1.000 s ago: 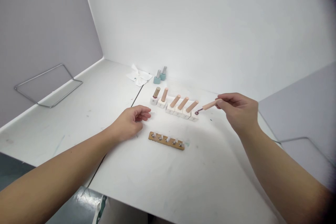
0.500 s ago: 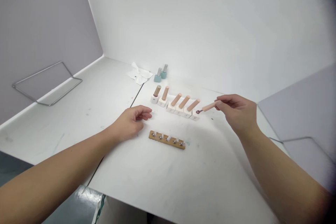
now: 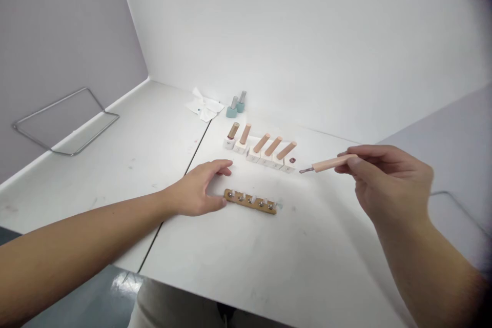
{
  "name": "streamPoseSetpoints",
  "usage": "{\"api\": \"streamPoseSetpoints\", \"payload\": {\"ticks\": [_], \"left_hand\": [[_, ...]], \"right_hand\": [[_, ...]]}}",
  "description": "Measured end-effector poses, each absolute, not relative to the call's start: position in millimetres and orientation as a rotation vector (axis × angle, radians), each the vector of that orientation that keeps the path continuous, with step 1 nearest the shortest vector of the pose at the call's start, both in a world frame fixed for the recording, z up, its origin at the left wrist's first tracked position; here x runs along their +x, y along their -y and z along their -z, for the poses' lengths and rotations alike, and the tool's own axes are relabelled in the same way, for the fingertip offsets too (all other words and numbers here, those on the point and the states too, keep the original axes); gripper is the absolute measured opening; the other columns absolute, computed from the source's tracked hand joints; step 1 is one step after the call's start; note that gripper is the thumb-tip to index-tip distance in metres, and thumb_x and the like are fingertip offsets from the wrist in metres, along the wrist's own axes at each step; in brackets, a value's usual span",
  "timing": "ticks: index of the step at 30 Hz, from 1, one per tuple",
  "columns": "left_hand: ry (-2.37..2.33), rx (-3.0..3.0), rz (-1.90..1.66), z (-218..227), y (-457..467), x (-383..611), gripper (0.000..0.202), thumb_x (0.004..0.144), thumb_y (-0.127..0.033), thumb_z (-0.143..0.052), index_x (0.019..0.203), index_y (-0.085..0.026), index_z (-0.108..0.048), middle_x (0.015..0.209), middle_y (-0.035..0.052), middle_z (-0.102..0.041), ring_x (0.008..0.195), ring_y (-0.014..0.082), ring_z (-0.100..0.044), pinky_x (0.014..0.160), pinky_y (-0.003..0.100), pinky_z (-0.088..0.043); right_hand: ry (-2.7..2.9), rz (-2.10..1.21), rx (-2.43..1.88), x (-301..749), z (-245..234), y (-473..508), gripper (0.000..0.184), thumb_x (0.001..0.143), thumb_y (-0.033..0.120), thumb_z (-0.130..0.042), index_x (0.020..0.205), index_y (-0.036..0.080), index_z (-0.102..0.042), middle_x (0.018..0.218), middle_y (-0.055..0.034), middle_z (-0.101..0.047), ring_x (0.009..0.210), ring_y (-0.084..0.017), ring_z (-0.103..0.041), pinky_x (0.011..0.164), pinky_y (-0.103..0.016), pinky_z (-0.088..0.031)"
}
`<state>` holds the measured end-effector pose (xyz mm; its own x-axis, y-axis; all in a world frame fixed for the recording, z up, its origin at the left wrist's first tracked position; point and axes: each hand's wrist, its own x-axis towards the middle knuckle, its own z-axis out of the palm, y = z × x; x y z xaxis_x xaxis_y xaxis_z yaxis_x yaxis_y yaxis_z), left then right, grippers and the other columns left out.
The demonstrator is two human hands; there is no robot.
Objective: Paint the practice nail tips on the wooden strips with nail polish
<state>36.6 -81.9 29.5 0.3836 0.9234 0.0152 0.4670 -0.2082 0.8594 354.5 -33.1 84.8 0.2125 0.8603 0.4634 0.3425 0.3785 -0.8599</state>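
The right hand pinches a slim peach wooden-handled tool with a thin metal tip, just right of a row of five white blocks bearing peach wooden pegs. The open left hand rests in front of the row, beside a brown wooden strip with metal studs. A careless drift of the tip could knock a peg or mark the white surface. The blocks' tiny markings are unreadable.
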Motion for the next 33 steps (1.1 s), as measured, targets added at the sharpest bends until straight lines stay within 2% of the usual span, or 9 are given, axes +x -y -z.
{"api": "streamPoseSetpoints", "payload": {"ticks": [5,8,12,17,23,27,33], "left_hand": [[-1.250,1.957,-0.538,-29,81,41,0.087,0.064,-0.039,-0.072,0.140,-0.023,-0.033,0.130,0.0094,-0.051,0.121,0.0340,-0.040,0.099,0.047,-0.037],[-1.259,2.032,-0.538,-26,80,44,0.085,0.061,-0.035,-0.073,0.138,-0.022,-0.037,0.120,0.0075,-0.057,0.118,0.0332,-0.041,0.102,0.049,-0.033],[-1.252,2.096,-0.566,-23,79,45,0.081,0.062,-0.032,-0.072,0.136,-0.021,-0.040,0.115,0.0057,-0.060,0.113,0.0317,-0.044,0.100,0.047,-0.034],[-1.231,2.130,-0.608,-20,79,46,0.071,0.065,-0.027,-0.068,0.132,-0.020,-0.044,0.109,0.0034,-0.064,0.109,0.0294,-0.047,0.098,0.043,-0.037],[-1.197,2.185,-0.656,-17,77,47,0.060,0.069,-0.022,-0.063,0.128,-0.020,-0.047,0.100,0.0019,-0.067,0.100,0.0261,-0.052,0.097,0.042,-0.036],[-1.183,2.213,-0.673,-15,77,48,0.060,0.069,-0.026,-0.065,0.126,-0.019,-0.048,0.095,0.0016,-0.068,0.098,0.0256,-0.053,0.098,0.044,-0.033],[-1.181,2.211,-0.701,-12,77,50,0.054,0.070,-0.023,-0.062,0.123,-0.020,-0.049,0.091,0.0006,-0.069,0.095,0.0244,-0.054,0.095,0.043,-0.034]], "right_hand": [[1.335,-0.696,-1.191,324,-76,70,0.016,0.063,0.023,-0.075,0.079,0.022,-0.070,0.071,-0.0033,-0.067,0.060,-0.018,-0.062,0.059,-0.036,-0.053],[1.343,-0.830,-1.203,305,-67,79,0.016,0.065,0.027,-0.076,0.078,0.023,-0.068,0.073,-0.0026,-0.067,0.062,-0.016,-0.062,0.057,-0.033,-0.053],[1.367,-0.913,-1.223,284,-64,77,0.013,0.068,0.028,-0.074,0.077,0.022,-0.067,0.065,-0.0013,-0.064,0.057,-0.014,-0.060,0.055,-0.030,-0.052],[1.397,-0.925,-1.223,272,-60,70,0.014,0.068,0.029,-0.074,0.078,0.022,-0.067,0.059,0.0003,-0.060,0.056,-0.013,-0.059,0.055,-0.028,-0.051],[1.378,-0.927,-1.271,278,-46,67,0.018,0.069,0.030,-0.073,0.083,0.022,-0.065,0.067,-0.0008,-0.064,0.058,-0.013,-0.060,0.058,-0.028,-0.053],[1.351,-0.894,-1.289,274,-47,68,0.018,0.068,0.029,-0.074,0.080,0.022,-0.063,0.064,0.0002,-0.063,0.056,-0.012,-0.059,0.056,-0.028,-0.053],[1.376,-0.812,-1.285,268,-48,72,0.015,0.069,0.029,-0.072,0.076,0.020,-0.062,0.062,0.0000,-0.061,0.054,-0.013,-0.059,0.052,-0.028,-0.052]]}}
